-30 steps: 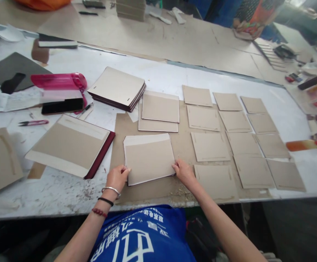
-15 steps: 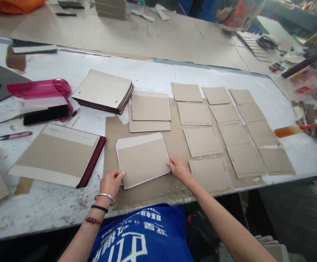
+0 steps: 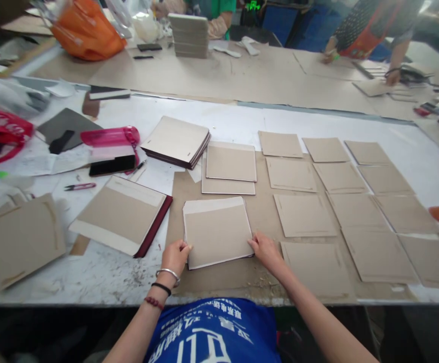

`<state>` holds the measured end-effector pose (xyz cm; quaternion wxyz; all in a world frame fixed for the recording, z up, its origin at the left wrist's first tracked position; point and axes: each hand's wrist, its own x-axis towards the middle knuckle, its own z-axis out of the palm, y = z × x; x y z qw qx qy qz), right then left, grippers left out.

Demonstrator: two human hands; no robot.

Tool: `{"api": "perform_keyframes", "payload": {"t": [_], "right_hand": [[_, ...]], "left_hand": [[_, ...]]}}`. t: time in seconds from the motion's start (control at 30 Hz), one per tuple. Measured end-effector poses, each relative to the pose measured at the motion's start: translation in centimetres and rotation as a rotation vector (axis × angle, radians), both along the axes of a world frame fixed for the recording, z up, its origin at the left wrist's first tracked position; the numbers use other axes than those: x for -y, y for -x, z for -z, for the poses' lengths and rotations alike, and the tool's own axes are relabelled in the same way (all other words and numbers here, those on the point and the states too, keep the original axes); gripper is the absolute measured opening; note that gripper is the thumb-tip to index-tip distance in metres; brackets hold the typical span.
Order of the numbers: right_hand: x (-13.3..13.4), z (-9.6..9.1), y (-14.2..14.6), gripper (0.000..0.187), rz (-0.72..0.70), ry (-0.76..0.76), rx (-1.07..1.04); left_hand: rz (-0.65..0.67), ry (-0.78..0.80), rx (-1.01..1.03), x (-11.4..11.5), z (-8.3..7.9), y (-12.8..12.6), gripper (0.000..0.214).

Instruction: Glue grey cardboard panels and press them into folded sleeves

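Observation:
A thin stack of grey card sheets (image 3: 217, 231) lies on a brown cardboard mat (image 3: 257, 275) near the table's front edge. My left hand (image 3: 175, 256) pinches the stack's near left corner. Fingers of my right hand (image 3: 266, 249) are closed on its near right corner. Beside my right hand, several single card sheets (image 3: 304, 214) lie spread in rows. Two more stacked sheets (image 3: 230, 162) sit just behind the held stack.
A maroon-edged cover (image 3: 123, 214) and a pile of covers (image 3: 177, 141) lie to the left, with a pink case (image 3: 109, 137), a black phone (image 3: 112, 165) and snips (image 3: 79, 186). Other people work at the far side, behind a tall card stack (image 3: 188, 35).
The camera has tilted up, showing more of the far table and the people there. Both hands keep hold of the stack's near corners; the stack has hardly moved.

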<state>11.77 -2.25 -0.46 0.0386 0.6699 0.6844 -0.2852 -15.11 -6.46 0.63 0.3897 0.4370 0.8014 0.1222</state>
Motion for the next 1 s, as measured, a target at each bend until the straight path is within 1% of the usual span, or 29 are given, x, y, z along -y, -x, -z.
{"api": "perform_keyframes", "payload": {"t": [0.17,0.33,0.5,0.8,1.0], "right_hand": [[-0.23,0.78,-0.37,0.014,-0.046,-0.002,0.036],[-0.32,0.35,-0.20,0.014,-0.061,0.017,0.071],[-0.36,-0.09,0.07,0.013,-0.050,0.024,0.078],[-0.01,0.24,-0.02,0.012,-0.034,0.001,0.046],[0.00,0.08,0.04,0.010,0.019,0.008,-0.012]], "left_hand": [[-0.042,0.010,-0.016,-0.22,0.13,-0.21,0.022],[-0.033,0.018,-0.023,-0.20,0.29,-0.18,0.022],[-0.013,0.033,-0.033,-0.37,0.19,-0.15,0.023],[0.027,0.067,-0.056,-0.43,-0.37,-0.09,0.022],[0.053,0.065,-0.052,-0.27,0.17,0.16,0.022]]}}
